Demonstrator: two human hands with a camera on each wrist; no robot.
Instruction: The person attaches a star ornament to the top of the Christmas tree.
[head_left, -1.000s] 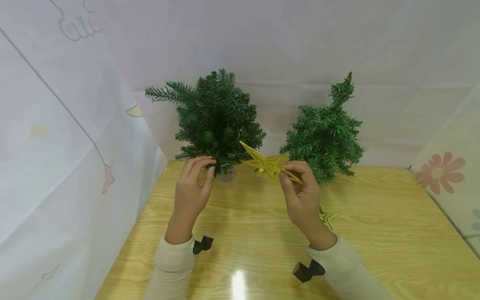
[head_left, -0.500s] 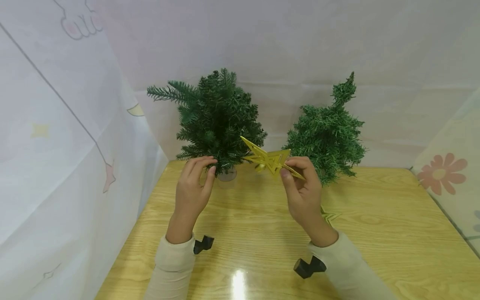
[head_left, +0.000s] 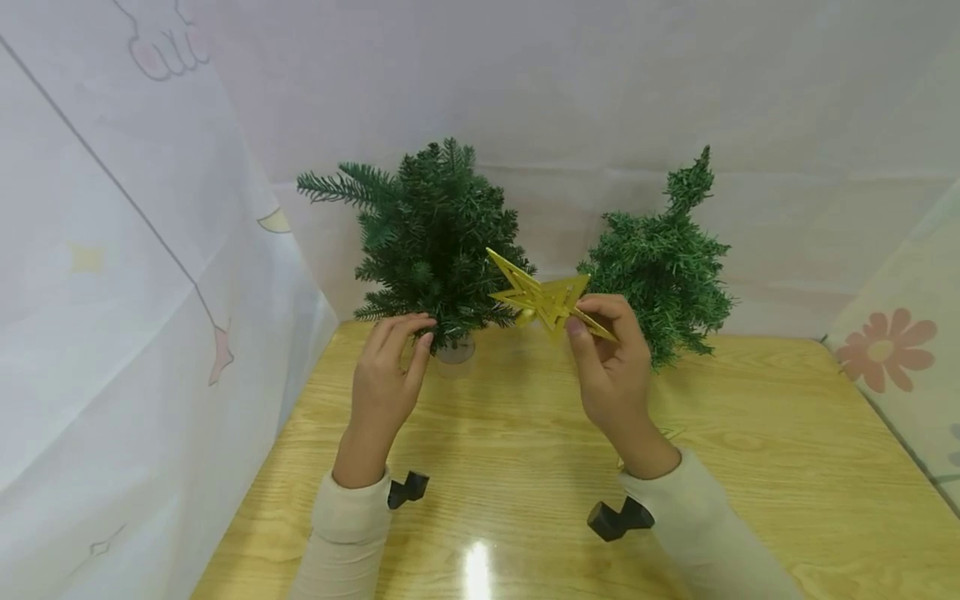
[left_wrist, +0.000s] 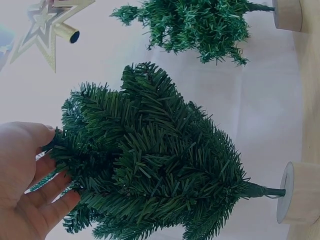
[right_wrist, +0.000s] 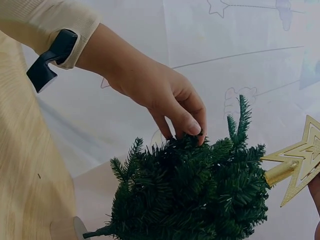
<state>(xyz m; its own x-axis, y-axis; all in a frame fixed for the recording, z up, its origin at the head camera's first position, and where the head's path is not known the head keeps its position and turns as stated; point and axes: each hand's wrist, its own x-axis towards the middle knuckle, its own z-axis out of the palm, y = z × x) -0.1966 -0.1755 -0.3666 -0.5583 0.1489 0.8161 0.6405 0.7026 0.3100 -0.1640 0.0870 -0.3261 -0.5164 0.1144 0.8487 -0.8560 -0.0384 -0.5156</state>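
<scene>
Star (head_left: pixel 555 298), head view: pinched by one arm in the right hand (head_left: pixel 615 362), above the tabletop (head_left: pixel 487 433), between left tree (head_left: pixel 442 242) and right tree (head_left: pixel 652 267); judged light, stiff and slick, points possibly brittle. Left wrist view: its tube (left_wrist: pixel 65 32) appears the soundest hold; left hand (left_wrist: pixel 25 175) pinches a branch tip (left_wrist: pixel 59 144), likely springy, remaining fingers fanned. Right wrist view: same left-hand pinch confirmed; right hand mostly cropped.

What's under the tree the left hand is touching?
Under the tree, a short stem runs into a round, pale base on the wooden table. The surface directly beneath that base is covered and can't be seen.
</scene>
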